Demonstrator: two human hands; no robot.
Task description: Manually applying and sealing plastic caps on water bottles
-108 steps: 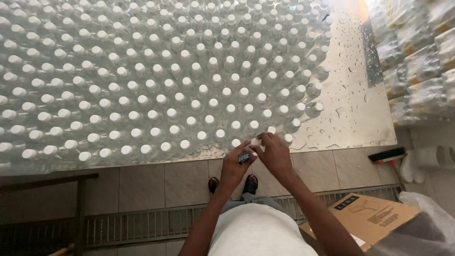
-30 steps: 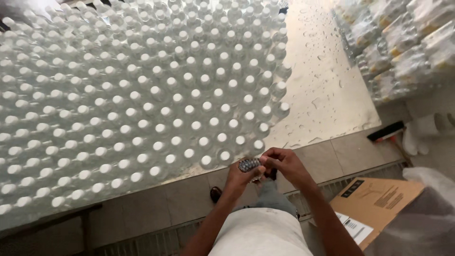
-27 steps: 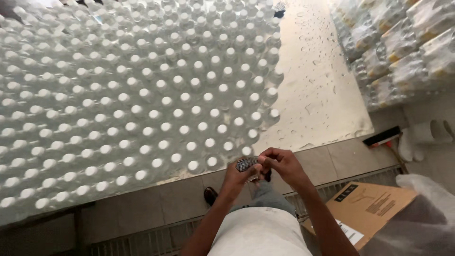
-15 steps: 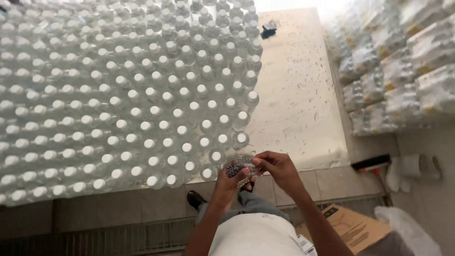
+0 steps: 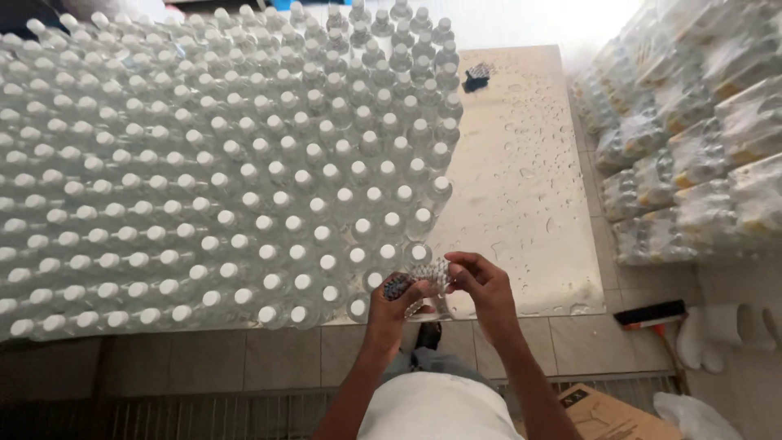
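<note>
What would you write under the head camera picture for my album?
Two hands, left and right, hold a small clear strip beside a wet table packed with capped bottles.

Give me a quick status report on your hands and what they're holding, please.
Left hand and right hand both pinching a small clear band. Held beside capped bottles on wet table. Nothing between.

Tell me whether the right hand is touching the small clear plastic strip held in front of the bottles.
Touching. The head view shows the right hand pinching the small clear plastic strip at its right end, with no gap.
</note>
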